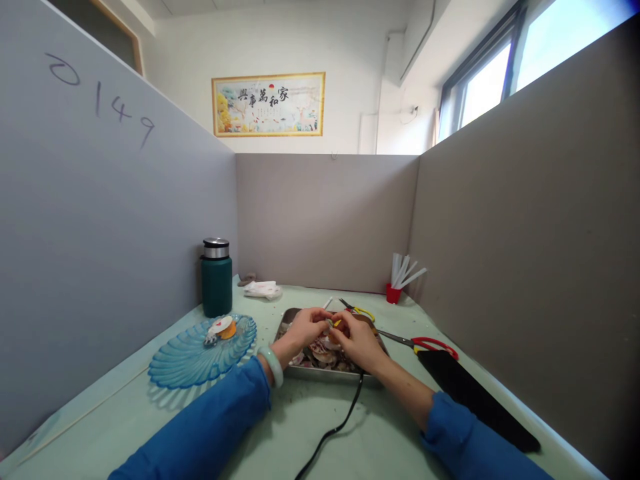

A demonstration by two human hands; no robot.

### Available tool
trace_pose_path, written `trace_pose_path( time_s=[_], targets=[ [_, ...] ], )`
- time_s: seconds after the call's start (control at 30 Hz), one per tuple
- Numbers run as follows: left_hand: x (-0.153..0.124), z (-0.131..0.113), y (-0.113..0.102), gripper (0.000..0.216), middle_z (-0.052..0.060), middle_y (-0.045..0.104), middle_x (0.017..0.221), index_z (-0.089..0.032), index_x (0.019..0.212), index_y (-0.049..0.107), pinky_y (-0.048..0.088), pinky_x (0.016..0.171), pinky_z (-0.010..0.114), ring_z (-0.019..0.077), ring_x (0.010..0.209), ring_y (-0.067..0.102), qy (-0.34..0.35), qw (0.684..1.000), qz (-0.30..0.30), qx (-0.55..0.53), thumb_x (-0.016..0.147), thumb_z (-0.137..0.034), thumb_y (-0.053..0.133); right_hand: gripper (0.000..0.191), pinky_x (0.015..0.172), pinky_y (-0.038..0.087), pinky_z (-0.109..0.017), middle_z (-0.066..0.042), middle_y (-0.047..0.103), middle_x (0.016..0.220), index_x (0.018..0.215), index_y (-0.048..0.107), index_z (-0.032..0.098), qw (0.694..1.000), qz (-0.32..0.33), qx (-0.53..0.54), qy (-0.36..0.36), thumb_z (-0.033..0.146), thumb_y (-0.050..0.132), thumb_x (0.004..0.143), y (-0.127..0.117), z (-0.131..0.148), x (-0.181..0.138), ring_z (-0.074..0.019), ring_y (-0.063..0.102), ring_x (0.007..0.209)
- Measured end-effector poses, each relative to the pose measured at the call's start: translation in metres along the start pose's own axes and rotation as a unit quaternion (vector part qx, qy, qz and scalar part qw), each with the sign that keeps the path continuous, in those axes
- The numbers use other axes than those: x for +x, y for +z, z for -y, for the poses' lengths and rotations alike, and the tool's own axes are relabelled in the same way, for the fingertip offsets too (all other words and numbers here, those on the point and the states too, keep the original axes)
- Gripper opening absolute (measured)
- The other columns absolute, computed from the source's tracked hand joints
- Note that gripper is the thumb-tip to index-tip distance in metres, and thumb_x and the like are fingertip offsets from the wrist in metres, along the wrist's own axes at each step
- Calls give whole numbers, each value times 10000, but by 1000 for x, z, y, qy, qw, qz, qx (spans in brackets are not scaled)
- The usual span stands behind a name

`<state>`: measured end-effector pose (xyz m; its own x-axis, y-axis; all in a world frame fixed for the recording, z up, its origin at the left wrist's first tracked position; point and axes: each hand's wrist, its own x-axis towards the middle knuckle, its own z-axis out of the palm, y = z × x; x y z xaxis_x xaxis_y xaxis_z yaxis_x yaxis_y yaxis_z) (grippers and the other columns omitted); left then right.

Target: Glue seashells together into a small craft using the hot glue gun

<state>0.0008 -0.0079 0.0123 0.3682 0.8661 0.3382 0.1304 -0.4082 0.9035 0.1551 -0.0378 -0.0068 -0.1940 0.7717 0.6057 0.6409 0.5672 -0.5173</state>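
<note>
My left hand point(310, 327), with a pale green bangle point(271, 367) at the wrist, is closed in a pinch. Its fingertips meet those of my right hand point(359, 341), also pinched, around a small object too tiny to name. Both hands are above a metal tray point(320, 375) filled with seashells point(325, 353). Something yellow shows behind the right fingers, mostly hidden. A black cord point(345, 421) runs from the tray's front edge toward me. Yellow-handled pliers point(361, 311) lie at the tray's back edge, near a thin white stick point(328, 303).
At left, a blue shell-shaped plate point(185, 363) bears small spools point(223, 327); behind it stands a green bottle point(217, 287). White packets point(263, 289) lie at the back. At right are a red cup of white sticks point(393, 293), red-handled scissors point(435, 345) and a black flat strip point(475, 400). Partitions point(325, 220) enclose the table.
</note>
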Motion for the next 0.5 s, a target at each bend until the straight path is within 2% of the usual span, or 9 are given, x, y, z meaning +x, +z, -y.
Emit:
trace_pose_path(
  time_s=[0.5],
  targets=[
    [1,3,0,283,29,639,702,-91,849,663,387,557,214,102,573,512,-17,1000,-3,-6,607,-97,518,158,577,417,-227,-2,655,697,952,564,199,1000,9,3,3,248,510,811,1,-1,0,-148,598,629]
  ],
)
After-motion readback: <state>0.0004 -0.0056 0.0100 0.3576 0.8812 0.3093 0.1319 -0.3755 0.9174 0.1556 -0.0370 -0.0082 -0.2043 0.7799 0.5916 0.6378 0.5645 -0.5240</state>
